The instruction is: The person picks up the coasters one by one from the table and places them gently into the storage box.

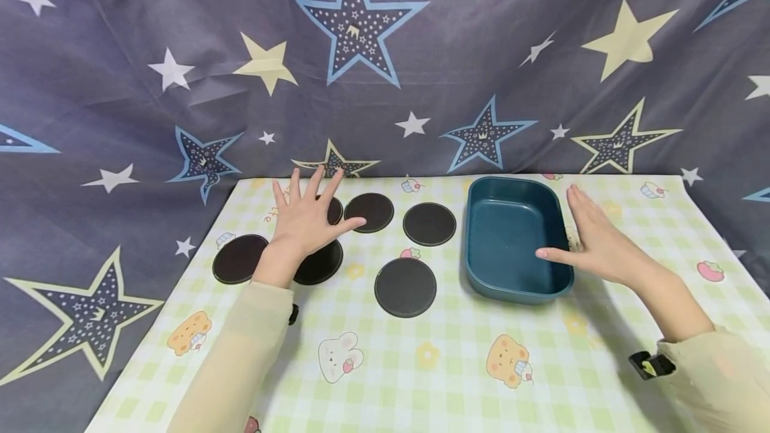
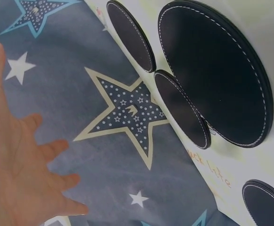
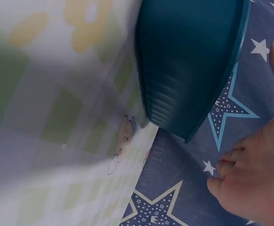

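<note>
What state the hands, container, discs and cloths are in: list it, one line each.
Left hand: fingers spread, holding nothing
Right hand: thumb spread from fingers, holding nothing
Dark teal container: upright, uncovered, empty
Six black discs: lying flat
Checked tablecloth: spread flat
Star-print cloth: hanging, slightly creased

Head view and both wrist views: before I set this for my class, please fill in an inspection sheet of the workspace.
Surface: table under a green-and-white checked cloth with cartoon prints.
Job's things: six round black discs lying flat, left of an open teal container.
Clutter: nothing seen.
Hands: left hand spread above the discs, partly hiding some from the head view; right hand beside the container, thumb toward it. Neither holds anything.
Cables: nothing seen.
Surroundings: grey star-patterned backdrop behind the table.
</note>
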The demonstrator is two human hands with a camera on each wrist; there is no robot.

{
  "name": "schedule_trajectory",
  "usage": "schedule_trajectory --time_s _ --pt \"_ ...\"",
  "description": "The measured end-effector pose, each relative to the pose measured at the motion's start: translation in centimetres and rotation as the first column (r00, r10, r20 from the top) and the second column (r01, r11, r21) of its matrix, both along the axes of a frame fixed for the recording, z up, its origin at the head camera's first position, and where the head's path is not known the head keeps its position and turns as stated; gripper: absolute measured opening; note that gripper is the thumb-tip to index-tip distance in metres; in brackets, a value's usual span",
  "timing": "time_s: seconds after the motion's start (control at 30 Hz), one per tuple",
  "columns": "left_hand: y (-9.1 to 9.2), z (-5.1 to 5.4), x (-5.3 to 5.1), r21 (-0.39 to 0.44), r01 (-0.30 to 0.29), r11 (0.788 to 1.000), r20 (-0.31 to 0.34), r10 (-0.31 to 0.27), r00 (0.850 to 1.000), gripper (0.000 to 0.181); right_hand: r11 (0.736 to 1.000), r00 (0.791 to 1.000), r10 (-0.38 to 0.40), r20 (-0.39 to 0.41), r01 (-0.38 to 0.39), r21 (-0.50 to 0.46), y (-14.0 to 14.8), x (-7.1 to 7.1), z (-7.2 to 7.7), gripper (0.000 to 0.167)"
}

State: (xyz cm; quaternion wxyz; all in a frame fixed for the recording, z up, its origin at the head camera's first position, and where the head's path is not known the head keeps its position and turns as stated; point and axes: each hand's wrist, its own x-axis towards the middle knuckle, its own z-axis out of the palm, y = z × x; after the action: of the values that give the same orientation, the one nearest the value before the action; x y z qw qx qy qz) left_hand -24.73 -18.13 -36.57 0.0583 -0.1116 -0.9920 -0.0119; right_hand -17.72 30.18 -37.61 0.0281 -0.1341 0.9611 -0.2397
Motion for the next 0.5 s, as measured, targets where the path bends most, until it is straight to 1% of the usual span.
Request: schedule_trajectory --time_s 0.3,0.5 --pt "-0.7 -0.1 0.5 -0.004 -0.017 1.0 -0.009 0.017 1.0 0.104 0.999 0.998 0.018 0.057 -0.015 -0.044 -0.1 1.1 -0.8 0.125" --pt "-1.3 -0.6 0.7 -0.005 -0.033 0.999 -0.001 0.033 0.999 0.104 0.997 0.996 0.03 0.079 -0.024 -0.072 -0.2 1.6 -1.6 0.125"
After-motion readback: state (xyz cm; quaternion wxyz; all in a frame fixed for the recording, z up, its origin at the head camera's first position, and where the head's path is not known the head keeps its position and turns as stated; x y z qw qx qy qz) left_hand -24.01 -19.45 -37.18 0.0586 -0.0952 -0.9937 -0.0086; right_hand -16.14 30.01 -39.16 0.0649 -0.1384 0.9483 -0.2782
